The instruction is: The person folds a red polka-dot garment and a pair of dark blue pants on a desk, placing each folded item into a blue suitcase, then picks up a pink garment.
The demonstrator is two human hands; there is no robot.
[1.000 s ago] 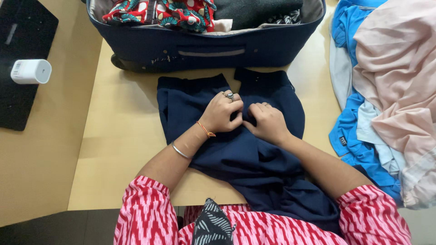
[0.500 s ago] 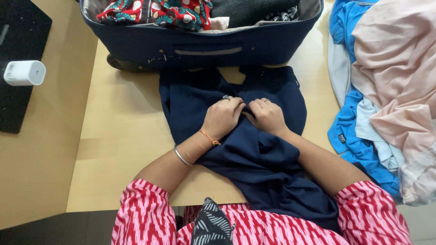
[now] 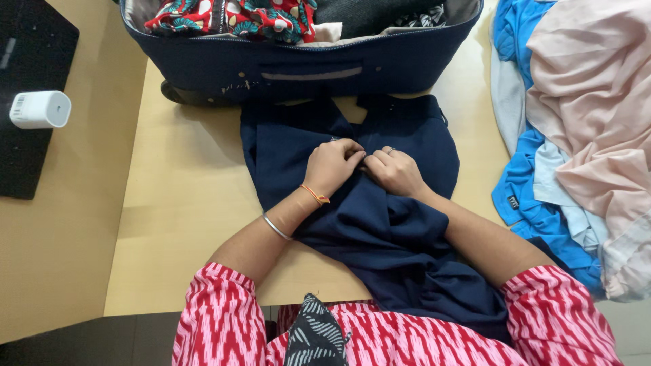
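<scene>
Head view, looking down. Navy trousers (image 3: pixel 380 224) are spread on a pale wooden table (image 3: pixel 183 203), waistband end just short of an open navy suitcase (image 3: pixel 305 64), legs trailing off the near edge toward the lap. Both hands are met at the middle of the garment. The left hand (image 3: pixel 331 166) is curled closed, fabric pinched under the fingertips; an orange thread and a metal bangle are worn at that wrist. The right hand (image 3: pixel 395 171) is likewise closed on the cloth, knuckles up, a ring visible. The two sets of fingers are touching or nearly so; exactly what is gripped between them is hidden.

Judged step: the centre seam is being gathered for a lengthwise fold. It would be done best if both pinches are kept on the same seam line, the cloth is drawn taut between them, and the bunched folds below the wrists are smoothed flat before anything is turned over.

Packed printed clothes (image 3: pixel 230 15) are seen in the suitcase. A heap of blue and pink garments (image 3: pixel 576 122) lies to the right, well apart. A white cylinder (image 3: pixel 41 109) rests on a black mat at the left.
</scene>
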